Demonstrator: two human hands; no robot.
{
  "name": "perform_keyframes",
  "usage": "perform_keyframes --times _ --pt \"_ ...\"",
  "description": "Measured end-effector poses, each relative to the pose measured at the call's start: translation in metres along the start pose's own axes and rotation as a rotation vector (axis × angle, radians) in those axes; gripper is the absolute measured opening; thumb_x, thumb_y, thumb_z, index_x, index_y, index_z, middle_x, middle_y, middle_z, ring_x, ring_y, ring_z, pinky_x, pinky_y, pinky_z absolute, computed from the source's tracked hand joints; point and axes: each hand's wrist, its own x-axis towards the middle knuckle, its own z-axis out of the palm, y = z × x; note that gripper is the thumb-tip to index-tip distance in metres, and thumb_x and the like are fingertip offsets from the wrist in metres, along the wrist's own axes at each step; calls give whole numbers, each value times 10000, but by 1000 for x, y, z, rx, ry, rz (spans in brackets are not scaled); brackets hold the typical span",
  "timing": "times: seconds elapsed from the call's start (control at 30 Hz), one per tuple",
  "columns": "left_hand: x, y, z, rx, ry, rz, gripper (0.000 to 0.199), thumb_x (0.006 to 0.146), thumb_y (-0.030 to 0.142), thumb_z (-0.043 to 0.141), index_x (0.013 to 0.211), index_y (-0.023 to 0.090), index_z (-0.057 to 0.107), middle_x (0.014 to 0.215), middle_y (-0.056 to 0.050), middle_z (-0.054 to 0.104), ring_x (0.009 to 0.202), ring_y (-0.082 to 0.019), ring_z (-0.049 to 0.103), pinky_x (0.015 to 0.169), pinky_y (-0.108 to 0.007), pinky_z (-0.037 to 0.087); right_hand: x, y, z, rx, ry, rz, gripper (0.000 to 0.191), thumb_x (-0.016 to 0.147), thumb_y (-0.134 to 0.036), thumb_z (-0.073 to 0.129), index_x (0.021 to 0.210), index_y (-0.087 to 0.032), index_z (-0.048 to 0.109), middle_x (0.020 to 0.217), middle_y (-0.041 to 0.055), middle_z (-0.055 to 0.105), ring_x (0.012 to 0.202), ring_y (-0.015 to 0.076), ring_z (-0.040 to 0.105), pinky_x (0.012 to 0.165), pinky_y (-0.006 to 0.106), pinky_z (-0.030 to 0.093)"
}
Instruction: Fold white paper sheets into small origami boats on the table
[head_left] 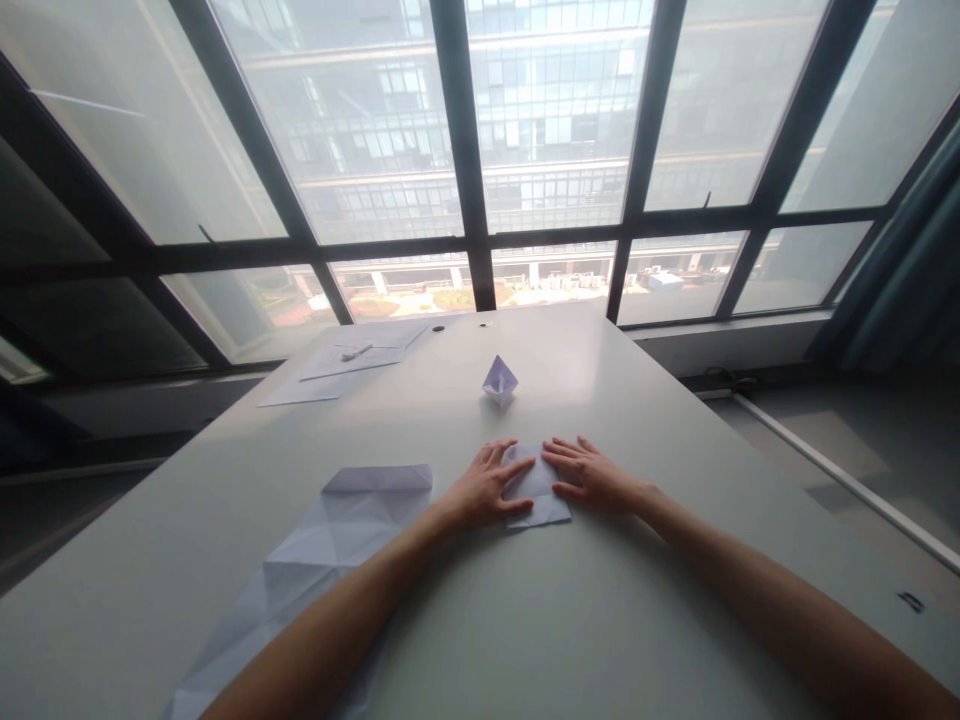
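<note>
A small folded sheet of white paper (538, 512) lies flat on the table between my two hands. My left hand (491, 487) rests on its left side with the fingers spread. On its right side, the fingers of my right hand (589, 474) lie stretched out over the edge. Parts of the sheet are hidden under the fingers. Just beyond my hands stands a folded paper boat (499, 380) with a pointed peak. Under and beside my left forearm is a large creased sheet of paper (315, 545), its far edge folded over.
The white table (645, 610) runs toward tall windows (555, 120) with dark frames. Flat paper sheets (307, 385) lie at the far left, a small white object (356, 352) on top. A dark mark (910, 601) shows near the table's right edge. A dark curtain (892, 250) hangs at right.
</note>
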Motion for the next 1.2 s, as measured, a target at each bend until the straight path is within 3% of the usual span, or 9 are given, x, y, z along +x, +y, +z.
perform_keyframes --times 0.2,0.87,1.2 --pt "2 -5 5 -9 -36 2 777 856 719 552 1510 322 420 1615 -124 252 1478 -395 212 1196 -576 171 0 1 0 2 -2 -5 629 970 -508 499 1540 -289 350 1601 74 328 1495 282 244 1213 561 102" --pt "0 0 0 3 24 17 778 827 698 616 1486 313 464 1571 -118 304 1437 -377 266 1176 -518 255 0 0 -1 -8 -6 7 645 966 -523 495 1545 -280 342 1600 80 330 1499 273 233 1219 541 101" --pt "0 -2 1 19 66 15 757 801 690 652 1451 328 509 1567 -96 313 1417 -401 256 1162 -568 238 0 -1 -1 3 7 0 639 961 -500 521 1538 -283 355 1596 83 338 1492 287 251 1213 560 112"
